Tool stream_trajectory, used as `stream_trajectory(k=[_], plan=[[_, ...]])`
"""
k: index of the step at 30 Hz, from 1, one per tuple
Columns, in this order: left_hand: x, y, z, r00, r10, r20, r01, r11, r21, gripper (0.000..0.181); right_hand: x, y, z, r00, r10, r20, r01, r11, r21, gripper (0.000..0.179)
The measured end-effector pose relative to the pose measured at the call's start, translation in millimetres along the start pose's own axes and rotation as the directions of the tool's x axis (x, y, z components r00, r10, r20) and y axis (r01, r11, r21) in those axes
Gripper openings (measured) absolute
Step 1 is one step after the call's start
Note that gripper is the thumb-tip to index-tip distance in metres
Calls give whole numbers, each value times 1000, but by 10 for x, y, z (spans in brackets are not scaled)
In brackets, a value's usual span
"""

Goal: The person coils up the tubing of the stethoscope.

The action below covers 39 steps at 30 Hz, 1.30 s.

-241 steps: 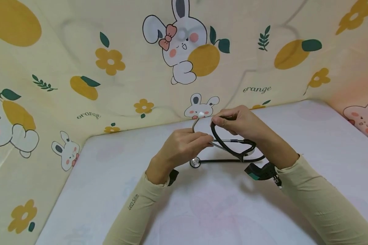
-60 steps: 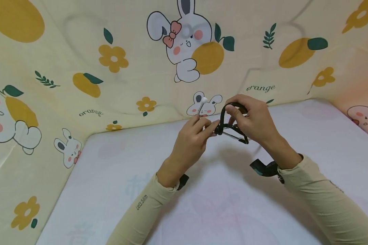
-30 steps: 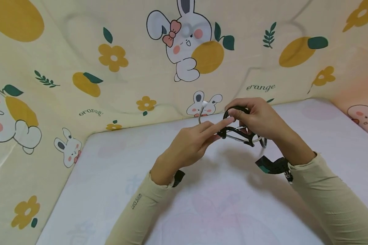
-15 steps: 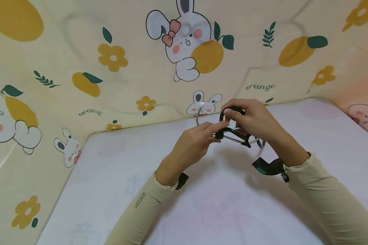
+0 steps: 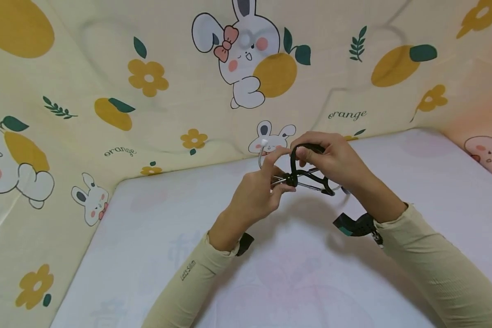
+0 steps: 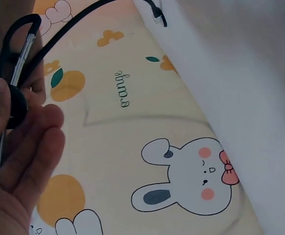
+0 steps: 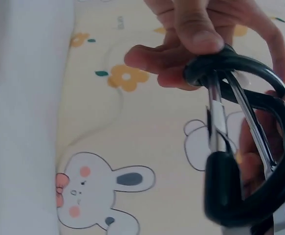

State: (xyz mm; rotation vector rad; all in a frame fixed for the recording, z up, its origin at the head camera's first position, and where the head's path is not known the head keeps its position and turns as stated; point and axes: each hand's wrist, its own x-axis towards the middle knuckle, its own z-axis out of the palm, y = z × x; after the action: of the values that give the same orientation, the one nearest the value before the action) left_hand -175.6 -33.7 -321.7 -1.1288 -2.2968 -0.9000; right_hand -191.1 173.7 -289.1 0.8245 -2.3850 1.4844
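Kind of place unclear, cream rabbit-and-fruit printed sheeting (image 5: 213, 107) on three sides of a pale tabletop (image 5: 147, 223)

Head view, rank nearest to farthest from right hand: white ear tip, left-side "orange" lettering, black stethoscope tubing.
1. Black stethoscope tubing: pinched in the right hand.
2. White ear tip: left of the hand.
3. Left-side "orange" lettering: much farther left, on the backdrop.

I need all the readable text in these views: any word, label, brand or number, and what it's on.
"orange": on the patterned backdrop, twice in the head view; also once, sideways, in the left wrist view.
"Let's Slim": on the left sleeve; slightly blurred, best reading.
Faint marks on the white table cover: too faint to read.
Stethoscope: no text visible.
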Motion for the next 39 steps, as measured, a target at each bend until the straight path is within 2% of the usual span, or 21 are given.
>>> stream_trajectory(k=[4, 8, 10, 11, 13, 14, 16, 17, 19, 21, 23, 25, 27, 32, 39], plan=[[19, 1, -17, 996, -87, 37, 89, 994, -58, 71, -10, 38, 14, 994, -110, -5, 110, 987, 118, 14], [38, -14, -25, 986, -146, 75, 155, 979, -135, 59, -19, 70, 23, 960, -278, -22, 274, 930, 244, 19], [43, -9, -30, 988, -129, 85, 138, 984, -111, 48, -18, 76, 25, 948, -317, -39, 315, 908, 276, 25], [44, -4, -34, 991, -98, 91, 104, 992, -72, 42, -20, 76, 27, 946, -320, -49, 321, 903, 285, 26], [44, 10, -47, 995, -5, 97, 1, 999, 37, 33, -28, 69, 26, 951, -300, -72, 308, 904, 296, 27], [45, 19, -56, 994, 47, 96, -56, 993, 101, 30, -31, 60, 22, 958, -275, -81, 287, 915, 285, 26], [40, 38, -73, 984, 149, 100, -169, 959, 228, 29, -36, 36, 10, 971, -220, -94, 237, 939, 250, 19], [37, 47, -77, 977, 185, 105, -207, 939, 274, 30, -39, 21, 2, 975, -199, -97, 216, 952, 216, 15], [27, 58, -69, 970, 214, 114, -240, 914, 326, 29, -48, -17, -16, 975, -200, -98, 210, 971, 112, 4], [13, 51, -38, 970, 208, 128, -239, 913, 332, 28, -66, -65, -26, 961, -265, -76, 264, 964, -21, 13], [0, 38, -7, 974, 180, 137, -214, 928, 305, 24, -88, -118, -22, 932, -360, -38, 352, 926, -138, 22], [-11, 19, 19, 978, 155, 136, -189, 940, 284, 21, -103, -172, -10, 900, -436, -8, 423, 878, -221, 26], [-19, 9, 30, 981, 149, 125, -179, 943, 281, 21, -107, -212, 3, 890, -457, -6, 441, 862, -252, 27], [-25, 12, 40, 978, 196, 72, -209, 907, 367, 23, -89, -250, 26, 902, -425, -81, 393, 883, -257, 24], [-16, 44, 52, 964, 264, 31, -247, 847, 470, 31, -64, -233, 90, 895, -418, -155, 385, 900, -204, 20]])
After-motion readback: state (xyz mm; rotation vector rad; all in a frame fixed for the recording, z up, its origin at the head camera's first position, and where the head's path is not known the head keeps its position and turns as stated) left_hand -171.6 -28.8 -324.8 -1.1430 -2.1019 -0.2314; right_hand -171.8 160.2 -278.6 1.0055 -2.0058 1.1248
